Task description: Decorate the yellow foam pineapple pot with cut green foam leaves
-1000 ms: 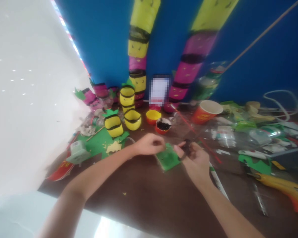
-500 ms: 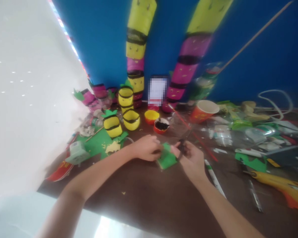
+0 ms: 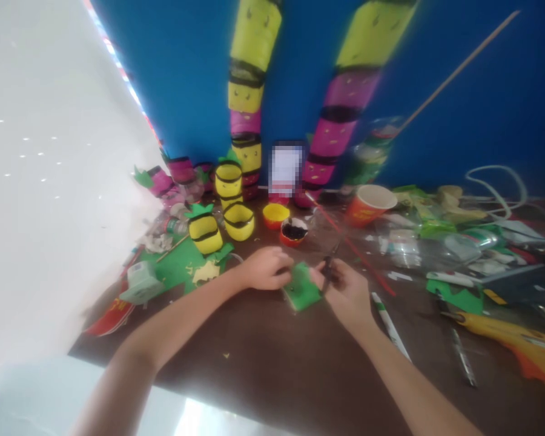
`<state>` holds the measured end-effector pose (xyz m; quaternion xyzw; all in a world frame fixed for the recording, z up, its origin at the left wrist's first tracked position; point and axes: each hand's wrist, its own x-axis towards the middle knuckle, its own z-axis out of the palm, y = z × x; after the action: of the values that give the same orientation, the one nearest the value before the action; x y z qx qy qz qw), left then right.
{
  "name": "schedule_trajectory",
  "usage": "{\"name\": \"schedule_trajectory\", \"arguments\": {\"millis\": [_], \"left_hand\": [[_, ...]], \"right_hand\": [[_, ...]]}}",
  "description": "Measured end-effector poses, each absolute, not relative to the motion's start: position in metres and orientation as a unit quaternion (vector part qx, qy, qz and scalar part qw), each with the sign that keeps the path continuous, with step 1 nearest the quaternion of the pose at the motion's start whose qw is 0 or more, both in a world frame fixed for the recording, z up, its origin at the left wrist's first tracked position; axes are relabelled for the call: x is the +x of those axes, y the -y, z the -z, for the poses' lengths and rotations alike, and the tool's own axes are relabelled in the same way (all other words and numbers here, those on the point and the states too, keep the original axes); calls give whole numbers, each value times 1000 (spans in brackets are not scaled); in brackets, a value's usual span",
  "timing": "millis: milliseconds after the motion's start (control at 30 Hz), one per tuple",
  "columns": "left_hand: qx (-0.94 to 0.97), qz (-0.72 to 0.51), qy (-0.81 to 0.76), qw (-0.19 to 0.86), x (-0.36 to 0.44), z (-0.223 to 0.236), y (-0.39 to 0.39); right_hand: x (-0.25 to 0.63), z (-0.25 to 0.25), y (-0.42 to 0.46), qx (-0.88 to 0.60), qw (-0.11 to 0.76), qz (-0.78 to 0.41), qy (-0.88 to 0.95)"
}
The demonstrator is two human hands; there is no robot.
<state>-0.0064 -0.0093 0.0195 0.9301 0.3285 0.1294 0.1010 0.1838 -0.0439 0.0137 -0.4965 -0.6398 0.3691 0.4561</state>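
A small piece of green foam sheet (image 3: 303,289) is between my two hands, low over the brown table. My left hand (image 3: 267,268) is closed, its curled fingers at the left edge of the green piece; the fingertips are partly hidden. My right hand (image 3: 347,293) is closed round dark scissors (image 3: 329,269), their blades pointing up and away, and its thumb touches the right side of the green piece. Just beyond stand a red cup bottom with black stuff inside (image 3: 294,232) and a yellow-lined one (image 3: 276,215).
Yellow cups with black bands (image 3: 205,233) and a green sheet (image 3: 175,266) are at left. On the right lie a white marker (image 3: 390,327), a yellow glue gun (image 3: 504,336), a red paper cup (image 3: 371,204) and plastic bottles (image 3: 402,247). Tall stacked cups (image 3: 331,136) lean by the blue wall.
The view has shifted slightly. The scissors have turned a little more upright in my right hand, and the green piece has tilted slightly. My left hand has hardly moved.
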Motion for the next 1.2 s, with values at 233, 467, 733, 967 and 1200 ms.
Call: {"name": "schedule_trajectory", "arguments": {"millis": [233, 467, 733, 967, 1200], "left_hand": [[910, -185, -369, 36, -8, -7, 14], [893, -268, -360, -12, -12, 3, 18], [960, -191, -201, -49, -9, -4, 17], [882, -343, -320, -47, -35, -28, 65], [521, -607, -599, 28, -99, -20, 73]], "right_hand": [[187, -15, 44, -499, 358, -162, 772], [186, -29, 39, -513, 337, -170, 771], [196, -50, 61, -552, 224, -169, 785], [226, -44, 102, -619, 172, -214, 736], [256, -12, 145, -619, 234, -212, 719]]}}
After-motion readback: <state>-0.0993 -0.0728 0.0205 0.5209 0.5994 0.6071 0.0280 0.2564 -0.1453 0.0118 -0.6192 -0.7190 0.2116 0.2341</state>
